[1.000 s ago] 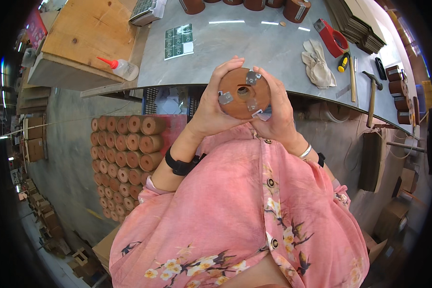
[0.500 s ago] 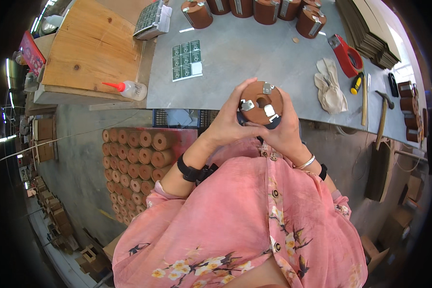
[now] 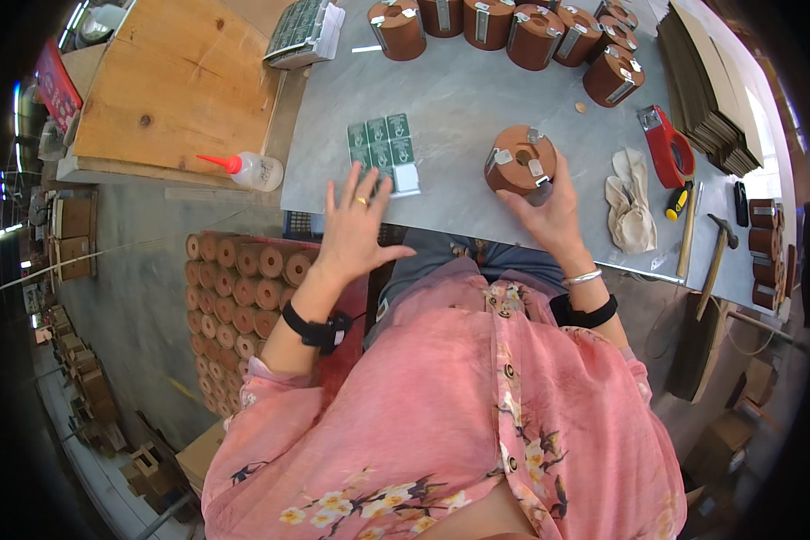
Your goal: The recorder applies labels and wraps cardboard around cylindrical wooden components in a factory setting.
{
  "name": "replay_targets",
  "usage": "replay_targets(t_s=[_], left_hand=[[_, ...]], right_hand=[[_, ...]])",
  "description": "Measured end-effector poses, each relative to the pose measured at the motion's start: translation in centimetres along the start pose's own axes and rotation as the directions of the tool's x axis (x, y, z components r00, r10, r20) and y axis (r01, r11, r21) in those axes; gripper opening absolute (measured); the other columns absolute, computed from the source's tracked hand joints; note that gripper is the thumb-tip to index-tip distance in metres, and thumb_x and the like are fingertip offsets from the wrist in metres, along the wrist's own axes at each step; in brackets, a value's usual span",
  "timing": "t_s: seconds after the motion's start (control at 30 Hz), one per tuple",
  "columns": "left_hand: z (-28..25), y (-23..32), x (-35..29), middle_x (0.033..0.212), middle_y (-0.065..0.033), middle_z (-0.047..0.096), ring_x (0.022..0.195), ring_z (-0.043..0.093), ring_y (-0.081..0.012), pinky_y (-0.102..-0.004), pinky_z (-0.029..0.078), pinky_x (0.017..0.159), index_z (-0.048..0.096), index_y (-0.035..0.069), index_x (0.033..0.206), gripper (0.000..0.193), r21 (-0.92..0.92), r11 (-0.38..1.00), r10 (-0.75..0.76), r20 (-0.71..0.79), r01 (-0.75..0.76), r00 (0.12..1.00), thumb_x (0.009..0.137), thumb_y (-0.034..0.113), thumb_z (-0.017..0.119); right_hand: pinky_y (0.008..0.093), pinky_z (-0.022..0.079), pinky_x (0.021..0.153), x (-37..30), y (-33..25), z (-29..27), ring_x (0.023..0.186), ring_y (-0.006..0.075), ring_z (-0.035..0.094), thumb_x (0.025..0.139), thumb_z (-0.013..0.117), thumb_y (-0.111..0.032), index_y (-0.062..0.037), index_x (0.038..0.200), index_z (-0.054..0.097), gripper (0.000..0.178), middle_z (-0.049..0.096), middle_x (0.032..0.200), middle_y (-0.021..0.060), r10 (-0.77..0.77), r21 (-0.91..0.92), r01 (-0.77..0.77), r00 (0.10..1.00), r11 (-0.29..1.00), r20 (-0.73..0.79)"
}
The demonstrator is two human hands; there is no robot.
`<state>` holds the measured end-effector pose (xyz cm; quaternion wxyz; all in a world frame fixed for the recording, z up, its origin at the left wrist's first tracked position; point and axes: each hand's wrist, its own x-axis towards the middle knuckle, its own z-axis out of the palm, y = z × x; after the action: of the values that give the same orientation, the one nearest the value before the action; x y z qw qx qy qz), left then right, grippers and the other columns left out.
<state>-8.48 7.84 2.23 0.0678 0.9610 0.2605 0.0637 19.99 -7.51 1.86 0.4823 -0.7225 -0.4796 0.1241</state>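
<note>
With its fingers spread, my left hand [image 3: 355,225] reaches over the near edge of a sheet of green stickers [image 3: 378,148]; one spot on the sheet is bare white. My right hand [image 3: 553,211] grips the right and near side of a brown cylinder [image 3: 513,155] with a centre hole and silver metal tabs on its top. The cylinder is at the table's near edge; I cannot tell whether it rests on the surface. Part of its right side is hidden by my fingers.
Several similar cylinders [image 3: 531,38] stand at the back. A white glove [image 3: 633,202], red tape dispenser [image 3: 666,148], yellow-black cutter [image 3: 678,202] and hammer [image 3: 718,252] lie right. A red-tipped bottle [image 3: 252,171] stands left, above stacked brown cylinders [image 3: 243,292]. Flat cardboard [image 3: 706,90] is piled far right.
My left hand has let go of the brown cylinder and moved left to the sticker sheet, fingers spreading. My right hand keeps the cylinder, now slightly farther right.
</note>
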Motion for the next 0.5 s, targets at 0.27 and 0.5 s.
replay_targets(t_s=[0.27,0.5], left_hand=[[-0.3,-0.8,-2.5,0.099,-0.0098,0.068,0.100,0.067,-0.0291,-0.0444,0.049,0.096,0.071,-0.001,0.105,0.017,-0.480,0.871,-0.248,-0.243,0.106,0.938,0.088,0.000,0.067],[-1.9,-2.0,-0.9,0.096,-0.0107,0.067,0.097,0.066,-0.0299,-0.0419,0.051,0.087,0.070,0.002,0.098,0.008,-0.284,0.919,-0.393,-0.728,0.274,0.562,0.092,0.000,0.067]], right_hand=[[0.0414,0.049,0.102,-1.0,-0.9,-1.9,0.125,0.0304,0.060,0.077,0.087,-0.017,0.0018,0.149,0.038,0.089,0.061,0.134,0.0198,0.026,-0.046,-0.027,0.999,0.999,-0.019],[0.0361,0.050,0.093,-3.5,-3.6,-4.3,0.110,0.0234,0.065,0.086,0.073,-0.002,0.0006,0.141,0.051,0.059,0.067,0.122,0.0152,-0.058,-0.054,0.042,0.944,0.998,-0.324]])
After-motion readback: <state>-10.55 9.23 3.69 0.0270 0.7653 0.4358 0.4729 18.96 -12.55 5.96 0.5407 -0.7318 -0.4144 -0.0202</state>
